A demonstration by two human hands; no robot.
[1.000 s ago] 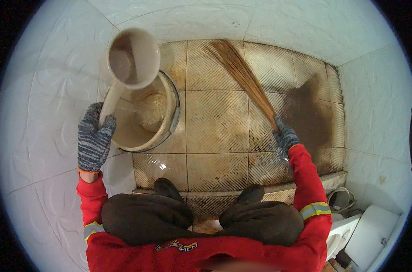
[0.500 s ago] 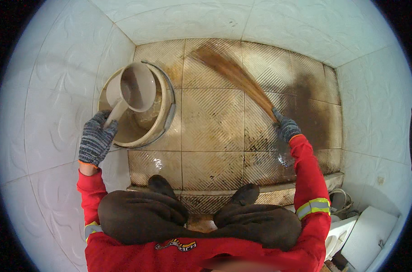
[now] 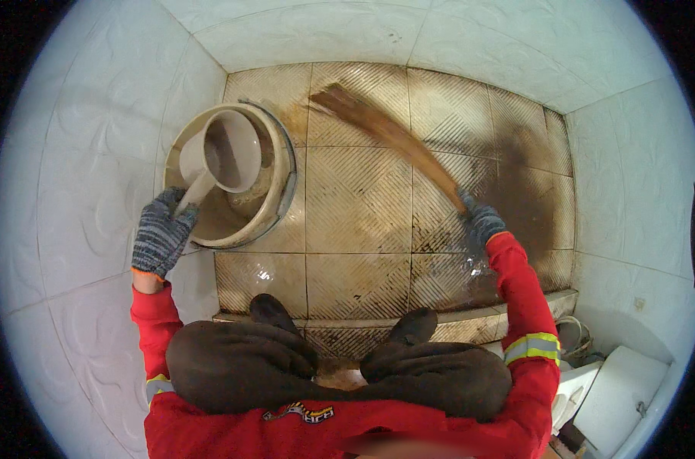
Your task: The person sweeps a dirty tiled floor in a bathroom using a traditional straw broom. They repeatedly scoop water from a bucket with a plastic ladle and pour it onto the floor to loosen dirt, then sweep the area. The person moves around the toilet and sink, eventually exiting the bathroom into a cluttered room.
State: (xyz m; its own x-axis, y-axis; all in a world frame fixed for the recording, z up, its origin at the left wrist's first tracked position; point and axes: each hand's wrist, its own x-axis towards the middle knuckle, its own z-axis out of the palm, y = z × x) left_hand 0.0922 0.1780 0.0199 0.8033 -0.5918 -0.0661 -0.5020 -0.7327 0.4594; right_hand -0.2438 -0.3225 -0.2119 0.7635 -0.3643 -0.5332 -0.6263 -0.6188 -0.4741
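My left hand (image 3: 162,233), in a grey striped knit glove, is closed round the handle of a pale plastic dipper (image 3: 236,153). The dipper's cup hangs over the open mouth of a cream bucket (image 3: 265,222) that holds some murky liquid. On the right, my right hand (image 3: 481,219) wears a matching glove and grips the narrow end of a brown straw broom (image 3: 393,134). The broom slants up and left, slightly bent, with its bristle tips over the far floor tiles near the bucket.
Ridged tiles (image 3: 359,199), wet and stained, cover the floor, with a dark patch (image 3: 527,191) at the right. White tiled walls (image 3: 95,191) enclose it. A low raised edge (image 3: 470,323) runs past my shoes (image 3: 412,327). White items (image 3: 619,398) stand at the lower right.
The broom's bristle end has shifted slightly left and is less blurred, with the broom more bent. My left hand and the dipper have stayed nearly still.
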